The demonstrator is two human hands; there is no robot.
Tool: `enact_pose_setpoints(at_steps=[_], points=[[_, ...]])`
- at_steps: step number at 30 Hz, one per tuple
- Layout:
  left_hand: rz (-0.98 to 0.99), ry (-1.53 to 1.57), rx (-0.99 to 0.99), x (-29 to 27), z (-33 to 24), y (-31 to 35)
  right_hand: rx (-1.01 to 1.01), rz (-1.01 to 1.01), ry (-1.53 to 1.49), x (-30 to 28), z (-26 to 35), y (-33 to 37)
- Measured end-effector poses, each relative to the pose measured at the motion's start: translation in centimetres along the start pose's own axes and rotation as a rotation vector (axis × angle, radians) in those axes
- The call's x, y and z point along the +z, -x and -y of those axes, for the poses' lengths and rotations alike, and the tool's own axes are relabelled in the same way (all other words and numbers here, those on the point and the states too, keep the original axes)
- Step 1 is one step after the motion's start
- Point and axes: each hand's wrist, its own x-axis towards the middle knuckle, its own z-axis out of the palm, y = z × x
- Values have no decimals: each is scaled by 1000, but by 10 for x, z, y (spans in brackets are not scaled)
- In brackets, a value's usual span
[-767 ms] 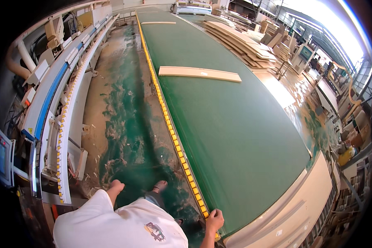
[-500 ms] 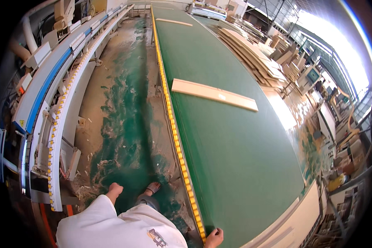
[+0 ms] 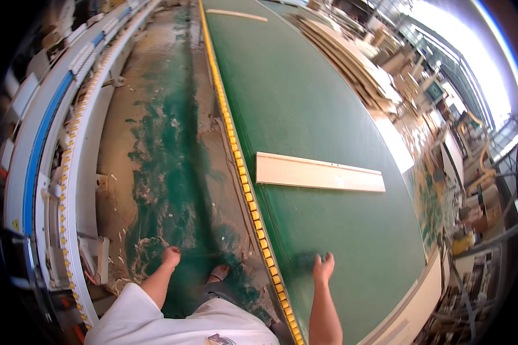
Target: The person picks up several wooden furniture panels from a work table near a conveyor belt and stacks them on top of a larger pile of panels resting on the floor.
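Markings: the board, lying flat and crosswise on the green belt ahead of the right hand and apart from it, bears a small pale label-like patch, too small to read. A yellow sticker sits on the long machine, far to the left of the left hand; its marks cannot be made out. The print on the white shirt, between the hands and nearer the body, is partly cut off by the lower edge. Pose: right forearm comes up from below, nearly upright in view; hand over the belt, thumb and fingers parted, with green surface visible between them. Contact with the belt cannot be told. A dark shadow falls just left of this hand; a row of yellow rollers runs beyond it. Left forearm slants up and rightward; hand over the floor, fingers curled inward. Whether it encloses anything cannot be told. A foot shows right of it, slightly lower.
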Motion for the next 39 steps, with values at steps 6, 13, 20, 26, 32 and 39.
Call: enact_pose_setpoints(at_steps=[6, 13, 20, 26, 32, 39], points=[[16, 146, -179, -49, 7, 36, -23, -29, 19, 46, 84, -75], [293, 214, -329, -88, 130, 28, 453, -52, 50, 64, 157, -143], [224, 76, -407, -101, 71, 74, 938, -79, 126, 51, 181, -162], [323, 41, -329, -75, 49, 16, 965, -147, 76, -3, 86, -134], [453, 299, -199, -59, 5, -29, 703, -400, -340, -95, 4, -75], [271, -119, 15, -19, -47, -8, 353, -427, -1242, -287, -168, 105]])
